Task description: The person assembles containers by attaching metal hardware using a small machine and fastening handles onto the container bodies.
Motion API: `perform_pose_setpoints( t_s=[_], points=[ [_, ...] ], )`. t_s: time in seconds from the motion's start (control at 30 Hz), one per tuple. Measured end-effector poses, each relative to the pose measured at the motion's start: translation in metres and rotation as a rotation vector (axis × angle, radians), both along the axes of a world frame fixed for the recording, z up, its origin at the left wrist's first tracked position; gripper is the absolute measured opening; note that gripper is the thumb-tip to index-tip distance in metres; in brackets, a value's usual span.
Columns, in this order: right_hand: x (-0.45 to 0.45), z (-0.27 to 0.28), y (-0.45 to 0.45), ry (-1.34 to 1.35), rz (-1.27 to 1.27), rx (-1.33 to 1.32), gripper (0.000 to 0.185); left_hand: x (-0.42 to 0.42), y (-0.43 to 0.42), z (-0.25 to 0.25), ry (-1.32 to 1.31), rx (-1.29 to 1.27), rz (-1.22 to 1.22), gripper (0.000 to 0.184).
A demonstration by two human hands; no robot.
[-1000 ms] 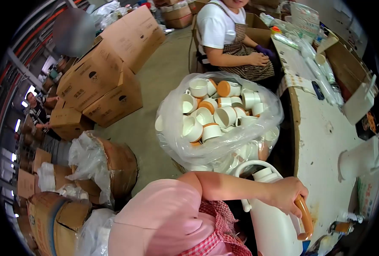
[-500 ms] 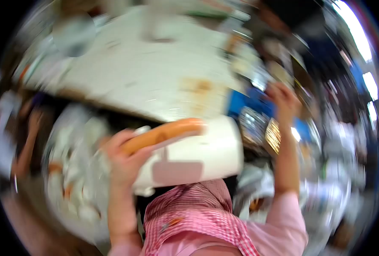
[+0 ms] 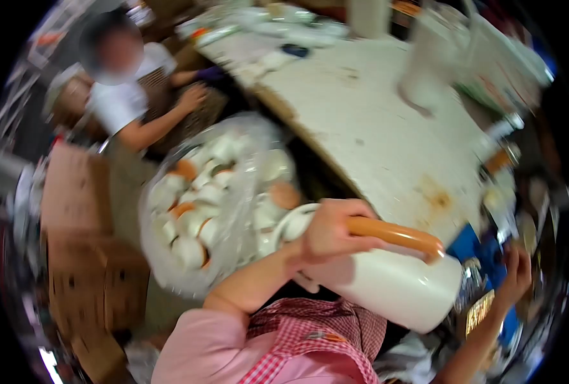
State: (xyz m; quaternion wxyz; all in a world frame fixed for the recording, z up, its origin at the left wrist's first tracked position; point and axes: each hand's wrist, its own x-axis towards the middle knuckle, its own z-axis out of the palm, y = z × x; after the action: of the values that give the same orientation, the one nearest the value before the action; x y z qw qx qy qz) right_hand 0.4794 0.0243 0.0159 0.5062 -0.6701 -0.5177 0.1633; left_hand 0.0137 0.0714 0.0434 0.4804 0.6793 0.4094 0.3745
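My left hand [image 3: 339,233] is wrapped round the near end of the orange handle [image 3: 399,238] on a large white plastic jug [image 3: 393,288]. The jug lies tilted across my front, its rimmed end toward the bag on the left and its base toward the right. My right hand [image 3: 516,272] is at the right, fingers curled together beside blue items [image 3: 467,240]. Blur hides what, if anything, is between those fingers. A shiny gold-coloured piece [image 3: 479,312] lies below the blue items.
A clear plastic bag [image 3: 233,272] full of white and orange pieces stands left of the jug. Beyond is a white worktop [image 3: 348,105] with a brown stain, bearing another white jug [image 3: 428,64]. A person [image 3: 121,96] sits at the left, near cardboard boxes [image 3: 79,256].
The view has swung left, bringing the seated person, boxes and bag further in. In the view, the jug and my left hand have shifted right, and the jug's base end now dips lower.
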Motion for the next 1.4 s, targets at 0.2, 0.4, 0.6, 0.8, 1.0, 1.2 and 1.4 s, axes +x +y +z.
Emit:
perform_pose_setpoints(
  t_s=[0.2,0.4,0.6,0.8,1.0,1.2,1.4],
  points=[
    [-0.05,0.021,0.0,0.054,-0.053,0.093,0.016,-0.024,-0.015,0.003,-0.169,-0.15,0.025,0.03],
    [-0.046,0.016,0.003,0.037,-0.001,0.087,0.014,-0.029,-0.012,0.006,-0.141,-0.177,0.039,0.031],
    [-0.039,0.0,-0.043,0.12,-0.097,0.168,0.017,-0.008,-0.027,-0.031,-0.067,0.2,0.063,0.037],
    [-0.094,0.021,-0.067,0.194,-0.189,0.315,0.013,-0.042,-0.025,-0.028,-0.101,0.017,0.168,0.046],
    [-0.077,-0.052,-0.092,-0.375,-0.241,-0.373,0.016,-0.037,-0.023,-0.035,-0.121,0.107,0.201,0.053],
    [-0.07,-0.065,-0.076,-0.46,-0.206,-0.39,0.012,-0.031,-0.022,-0.03,-0.106,0.128,0.207,0.055],
    [-0.067,-0.068,-0.078,-0.564,-0.166,-0.334,0.011,-0.03,-0.025,-0.026,-0.055,0.136,0.204,0.056]
  ],
)
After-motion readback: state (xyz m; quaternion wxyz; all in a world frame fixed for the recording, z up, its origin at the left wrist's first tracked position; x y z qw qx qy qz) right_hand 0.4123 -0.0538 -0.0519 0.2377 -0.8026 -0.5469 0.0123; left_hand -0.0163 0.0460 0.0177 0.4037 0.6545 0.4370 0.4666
